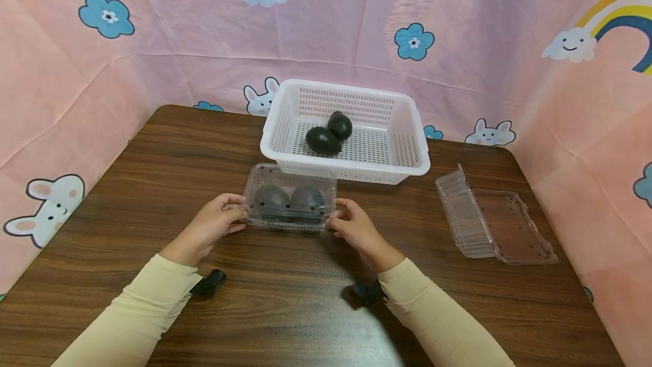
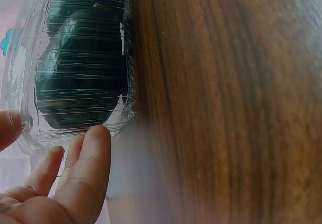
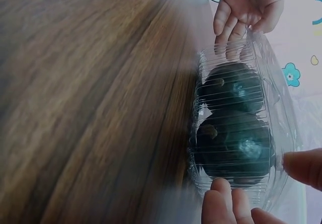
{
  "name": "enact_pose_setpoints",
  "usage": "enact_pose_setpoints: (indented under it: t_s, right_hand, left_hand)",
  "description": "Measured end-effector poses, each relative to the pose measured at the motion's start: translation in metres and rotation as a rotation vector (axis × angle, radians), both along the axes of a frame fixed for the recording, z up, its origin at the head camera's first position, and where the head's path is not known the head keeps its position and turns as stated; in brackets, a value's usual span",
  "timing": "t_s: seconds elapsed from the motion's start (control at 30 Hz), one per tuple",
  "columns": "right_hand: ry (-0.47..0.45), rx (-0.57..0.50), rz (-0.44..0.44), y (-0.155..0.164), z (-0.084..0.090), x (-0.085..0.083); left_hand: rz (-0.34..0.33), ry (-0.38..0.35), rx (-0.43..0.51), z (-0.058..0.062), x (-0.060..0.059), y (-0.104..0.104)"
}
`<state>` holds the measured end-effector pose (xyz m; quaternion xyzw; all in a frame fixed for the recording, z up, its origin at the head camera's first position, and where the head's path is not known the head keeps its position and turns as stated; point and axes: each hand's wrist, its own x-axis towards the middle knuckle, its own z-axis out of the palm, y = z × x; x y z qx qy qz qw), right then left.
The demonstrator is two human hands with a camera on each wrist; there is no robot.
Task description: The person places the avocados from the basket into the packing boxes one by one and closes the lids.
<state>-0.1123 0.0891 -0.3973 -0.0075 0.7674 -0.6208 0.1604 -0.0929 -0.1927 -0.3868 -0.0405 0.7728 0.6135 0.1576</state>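
I have both hands clamped on the closed clear clamshell [image 1: 289,199] between them on the desk [image 1: 153,186]: left hand [image 1: 211,224] pinching its left end, right hand [image 1: 355,226] its right end. Two dark avocados [image 1: 287,200] sit inside. Just beyond my hands stands a white basket [image 1: 402,146].

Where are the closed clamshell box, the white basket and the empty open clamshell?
closed clamshell box [image 1: 289,200], head view, middle of its clear lid.
white basket [image 1: 351,170], head view, near front wall.
empty open clamshell [image 1: 509,225], head view, bare floor of its right half.
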Motion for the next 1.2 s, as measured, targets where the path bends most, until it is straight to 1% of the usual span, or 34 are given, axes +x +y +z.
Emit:
enact_pose_setpoints:
  t_s: [0.2, 0.43, 1.2]
  right_hand:
    - [0.021, -0.002, 0.008, -0.004, -0.002, -0.001]
    - [0.025, -0.006, 0.009, -0.009, -0.002, -0.001]
    - [0.000, -0.019, 0.013, -0.022, 0.000, 0.000]
  left_hand:
    - [0.007, -0.009, -0.001, 0.001, 0.000, -0.003]
    - [0.016, 0.001, 0.005, -0.001, 0.000, -0.008]
    - [0.039, -0.006, 0.015, -0.001, 0.000, -0.019]
